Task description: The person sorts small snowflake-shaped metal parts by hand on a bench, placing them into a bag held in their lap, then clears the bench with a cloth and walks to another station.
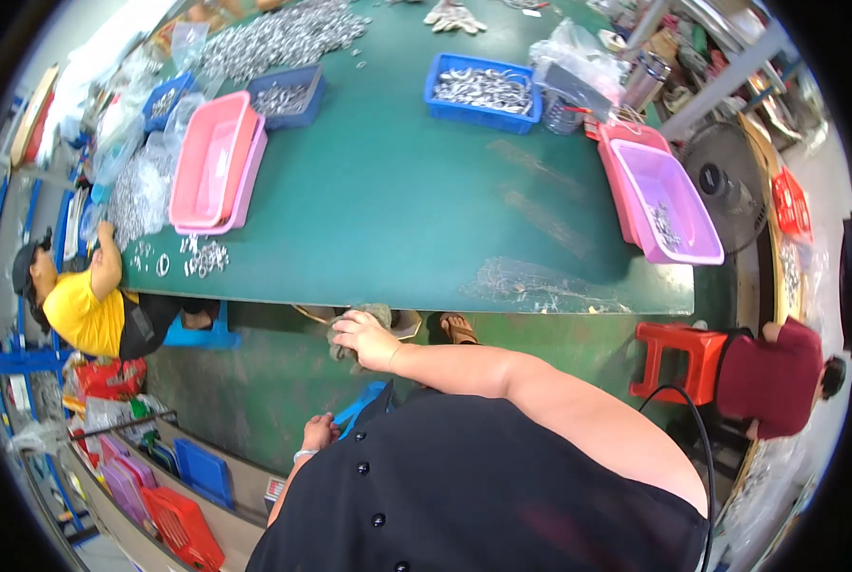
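My right hand [366, 340] reaches past the table's near edge, its fingers curled over a crumpled grey-green cloth [378, 312]. Under the cloth, the rim of an open bin [408, 326] shows below the tabletop. Lower and to the left, my left hand [319, 432] is beside my body with its fingers curled in. Whatever it may hold is too small to make out. Just right of it lies a bright blue object [361, 408], partly covered by my black shirt.
The green table [397, 210] carries a blue bin [483, 91] of metal parts, pink basins [212, 162], a purple basin [669, 205] and a large parts heap [283, 38]. A person in yellow [88, 310] sits left; another in maroon [774, 381] is right, near a red stool [676, 362].
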### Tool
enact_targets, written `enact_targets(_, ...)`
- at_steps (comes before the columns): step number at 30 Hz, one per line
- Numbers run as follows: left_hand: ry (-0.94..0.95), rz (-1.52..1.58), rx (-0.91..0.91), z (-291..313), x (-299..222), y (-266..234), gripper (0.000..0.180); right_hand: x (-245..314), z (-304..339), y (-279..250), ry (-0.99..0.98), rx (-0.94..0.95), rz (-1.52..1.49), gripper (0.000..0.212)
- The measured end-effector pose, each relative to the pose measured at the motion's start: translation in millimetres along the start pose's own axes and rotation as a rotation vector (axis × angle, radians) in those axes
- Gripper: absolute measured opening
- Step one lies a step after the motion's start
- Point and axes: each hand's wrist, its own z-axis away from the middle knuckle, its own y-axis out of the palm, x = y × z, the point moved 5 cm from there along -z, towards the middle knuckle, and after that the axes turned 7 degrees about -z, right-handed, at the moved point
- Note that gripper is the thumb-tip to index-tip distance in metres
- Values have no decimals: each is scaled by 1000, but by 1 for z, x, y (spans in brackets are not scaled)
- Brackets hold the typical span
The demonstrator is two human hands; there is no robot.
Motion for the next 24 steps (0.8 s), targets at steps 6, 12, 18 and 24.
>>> enact_targets(6,144,108,93,-13,-18,10,17,-52,61,-161,168,-108,384,35)
enact_targets(12,378,-472,111,-28,-32,31,20,-40,306,-276,1008,111,685,45)
enact_targets(18,202,-435,128,7,-73,59,21,-49,372,-418,1620,-190,565,13)
enact_targets(24,269,-612,41,78,-160,114,23,-11,271,-610,1313,-596,566,26)
